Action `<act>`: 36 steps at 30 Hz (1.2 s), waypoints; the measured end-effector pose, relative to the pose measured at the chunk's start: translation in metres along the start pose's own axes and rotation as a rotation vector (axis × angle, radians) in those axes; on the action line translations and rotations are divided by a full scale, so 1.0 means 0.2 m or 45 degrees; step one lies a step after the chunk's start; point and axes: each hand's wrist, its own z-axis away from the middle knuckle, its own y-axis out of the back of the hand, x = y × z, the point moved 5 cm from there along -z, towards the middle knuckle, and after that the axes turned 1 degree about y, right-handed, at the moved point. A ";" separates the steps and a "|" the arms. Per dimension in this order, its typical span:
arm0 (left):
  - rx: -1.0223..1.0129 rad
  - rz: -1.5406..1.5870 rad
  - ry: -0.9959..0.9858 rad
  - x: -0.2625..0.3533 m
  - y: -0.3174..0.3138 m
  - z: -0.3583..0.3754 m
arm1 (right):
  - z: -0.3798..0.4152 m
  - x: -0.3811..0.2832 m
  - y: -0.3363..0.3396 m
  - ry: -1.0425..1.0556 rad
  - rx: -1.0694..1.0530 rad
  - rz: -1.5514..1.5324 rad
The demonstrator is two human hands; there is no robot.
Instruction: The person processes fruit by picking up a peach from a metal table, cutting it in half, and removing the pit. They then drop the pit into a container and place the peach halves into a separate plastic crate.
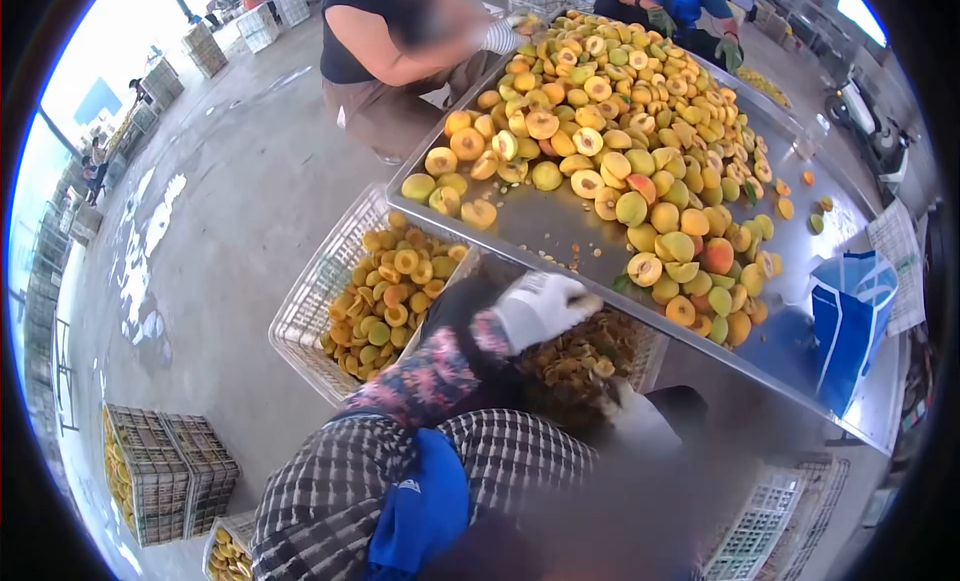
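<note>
My left hand (545, 306), in a white glove below a floral sleeve, is over the near edge of the metal table (520, 221). Its fingers are curled together; what they hold is hidden. Lower and to the right, my right hand (638, 419), also in a white glove, is smeared by motion beside a crate of brown pits and scraps (585, 361). Its fingers cannot be made out. Halved and whole yellow-orange fruits (640, 131) are heaped on the table. A white crate (300, 326) of fruit halves (385, 306) stands left of my left hand.
A person (375, 56) sits at the table's far left, and a gloved person in blue (685, 6) beyond it. A blue bag (850, 316) is at the table's right end. Stacked crates (175, 471) stand lower left; more crates (765, 516) stand lower right.
</note>
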 end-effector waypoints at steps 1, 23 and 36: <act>0.046 -0.117 0.057 -0.09 0.08 0.03 | 0.05 -0.03 0.01 0.033 0.091 0.364; -0.035 -1.003 0.426 -0.92 0.64 -0.76 | 0.00 -0.14 -0.02 0.167 -0.017 0.588; -0.119 2.067 0.214 -0.17 0.16 -0.35 | 0.04 -0.57 0.15 0.764 0.620 0.221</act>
